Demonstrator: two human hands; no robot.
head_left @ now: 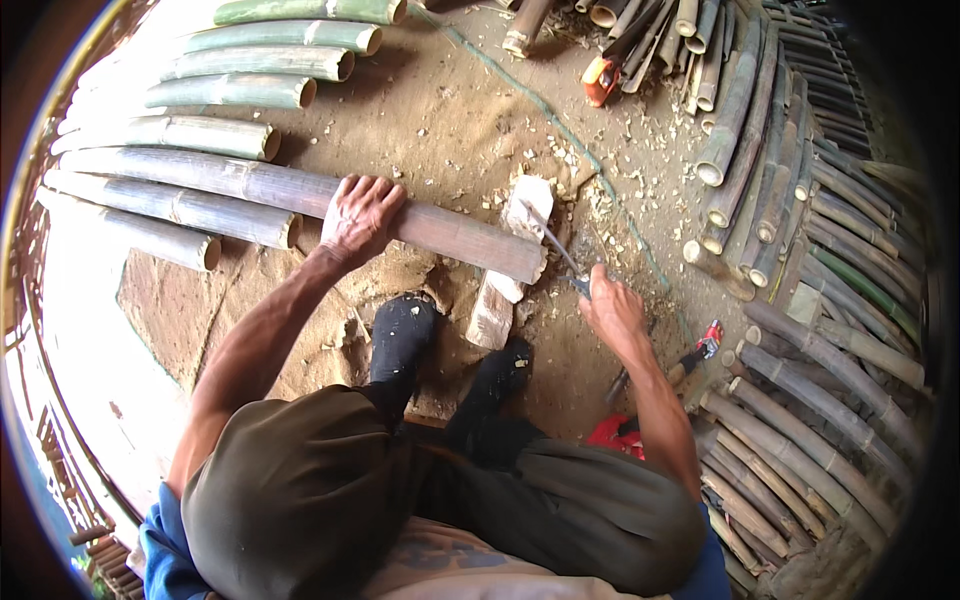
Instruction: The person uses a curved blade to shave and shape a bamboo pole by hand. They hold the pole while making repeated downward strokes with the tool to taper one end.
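Observation:
My left hand (362,220) is wrapped over a thick brown bamboo pole (470,238), which slants from the far left toward the middle. The pole's near-right end rests across a pale, chipped wood block (492,312) on the ground. In my right hand (613,312) is a thin, long metal tool (550,236) with a dark handle. The tool slants up and left beyond the pole's cut end, over the block, apart from my left hand. Whether its shaft is a blade seen edge-on, I cannot tell.
Cut bamboo poles (270,92) lie side by side at the left, and stacks of bamboo (745,120) line the right. A green cord (560,125) crosses the shaving-strewn ground. An orange object (600,80), a red-ended tool (710,338) and red cloth-like material (615,436) lie about.

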